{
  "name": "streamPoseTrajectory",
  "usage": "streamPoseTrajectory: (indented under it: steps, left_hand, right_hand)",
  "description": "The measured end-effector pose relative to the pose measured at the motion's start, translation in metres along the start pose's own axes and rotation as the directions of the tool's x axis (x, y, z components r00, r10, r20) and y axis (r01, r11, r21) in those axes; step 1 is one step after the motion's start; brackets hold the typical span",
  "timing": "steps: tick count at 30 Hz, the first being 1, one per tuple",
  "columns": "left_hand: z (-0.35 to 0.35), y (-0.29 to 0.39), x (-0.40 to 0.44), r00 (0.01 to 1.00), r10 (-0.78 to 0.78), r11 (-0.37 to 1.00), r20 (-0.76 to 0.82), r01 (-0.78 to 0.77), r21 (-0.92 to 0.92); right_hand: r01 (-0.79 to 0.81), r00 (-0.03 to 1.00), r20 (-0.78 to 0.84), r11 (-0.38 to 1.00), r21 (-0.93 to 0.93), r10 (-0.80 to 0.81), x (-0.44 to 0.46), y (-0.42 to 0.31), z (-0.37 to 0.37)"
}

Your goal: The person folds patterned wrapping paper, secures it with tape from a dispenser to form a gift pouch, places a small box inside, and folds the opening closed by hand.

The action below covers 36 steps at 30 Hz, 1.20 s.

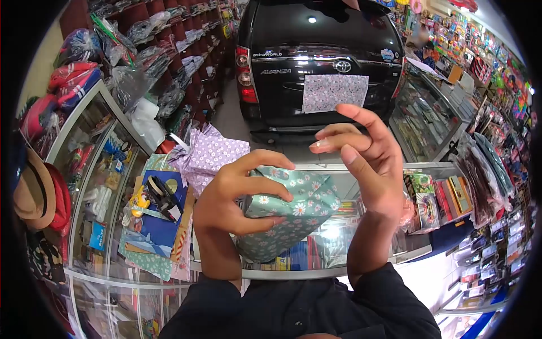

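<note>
A package wrapped in green daisy-print paper [293, 212] is held over the glass counter. My left hand [243, 195] grips it from the left, fingers spread across its upper side. Raised to the right of the package, my right hand [367, 155] has its fingers apart and does not touch the paper. A small whitish bit shows at one of its fingertips; I cannot make out what it is. Left of my left hand lie a tape dispenser [161, 195] and a blue book or folder [152, 226].
A purple flowered bundle [212, 152] lies behind my left hand. Notebooks [451, 198] stand at the right of the glass counter [271, 274]. Beyond are a parked black car [276, 73], another display case [423, 113] and goods on shelves [169, 56]. Hats hang at the far left.
</note>
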<state>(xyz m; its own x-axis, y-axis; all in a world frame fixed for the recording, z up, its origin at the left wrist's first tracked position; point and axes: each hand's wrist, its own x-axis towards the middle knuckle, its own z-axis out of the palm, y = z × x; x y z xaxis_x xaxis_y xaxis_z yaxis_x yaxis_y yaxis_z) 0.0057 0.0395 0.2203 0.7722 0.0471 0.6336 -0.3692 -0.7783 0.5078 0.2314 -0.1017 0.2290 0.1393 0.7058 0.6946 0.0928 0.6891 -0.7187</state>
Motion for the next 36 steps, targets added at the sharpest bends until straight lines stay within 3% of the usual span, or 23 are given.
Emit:
streamPoseTrajectory:
  steps: [2, 6, 8, 10, 15, 17, 21, 24, 26, 32, 36]
  left_hand:
    - [0.002, -0.005, 0.003, 1.000, 0.025, 1.000, -0.011, -0.026, -0.015]
    - [0.010, -0.016, 0.003, 0.998, 0.008, 0.996, -0.055, -0.012, -0.087]
    - [0.014, -0.020, 0.001, 0.995, -0.074, 0.992, -0.066, 0.067, -0.110]
    - [0.012, -0.021, 0.003, 0.996, -0.079, 0.989, -0.032, 0.074, -0.132]
    - [0.015, -0.027, 0.004, 0.998, -0.047, 0.992, -0.044, 0.042, -0.122]
    - [0.014, -0.027, 0.005, 0.998, -0.047, 0.994, -0.035, 0.044, -0.104]
    - [0.013, -0.027, 0.003, 0.997, -0.079, 0.992, -0.007, 0.078, -0.095]
    - [0.013, -0.029, 0.004, 0.999, -0.039, 0.994, -0.016, 0.037, -0.107]
    - [0.013, -0.028, 0.003, 0.999, -0.033, 0.992, -0.031, 0.029, -0.121]
    - [0.011, -0.026, 0.001, 0.998, -0.060, 0.990, 0.007, 0.060, -0.130]
    - [0.015, -0.030, 0.002, 0.996, -0.071, 0.987, -0.054, 0.062, -0.150]
  right_hand:
    - [-0.039, 0.999, 0.008, 0.983, 0.181, 0.038, 0.000, 0.014, 0.003]
    - [-0.095, 0.995, 0.075, 0.926, 0.366, 0.072, -0.005, 0.037, 0.006]
    - [-0.136, 0.988, 0.124, 0.924, 0.358, 0.097, -0.003, 0.042, 0.004]
    - [-0.124, 0.990, 0.089, 0.968, 0.219, 0.107, -0.003, 0.039, 0.008]
    - [-0.113, 0.979, 0.192, 0.969, 0.219, 0.071, -0.003, 0.041, 0.002]
    - [-0.124, 0.980, 0.168, 0.986, 0.115, 0.103, -0.003, 0.040, 0.004]
    - [-0.118, 0.979, 0.181, 0.983, 0.139, 0.092, -0.004, 0.044, 0.004]
    - [-0.094, 0.991, 0.103, 0.992, 0.080, 0.086, -0.003, 0.042, 0.006]
    - [-0.039, 0.994, 0.097, 0.999, -0.037, 0.043, -0.003, 0.042, 0.005]
    - [-0.094, 0.994, 0.065, 0.994, 0.060, 0.090, -0.004, 0.043, 0.005]
    - [-0.126, 0.991, 0.048, 0.986, 0.111, 0.121, -0.003, 0.042, 0.006]
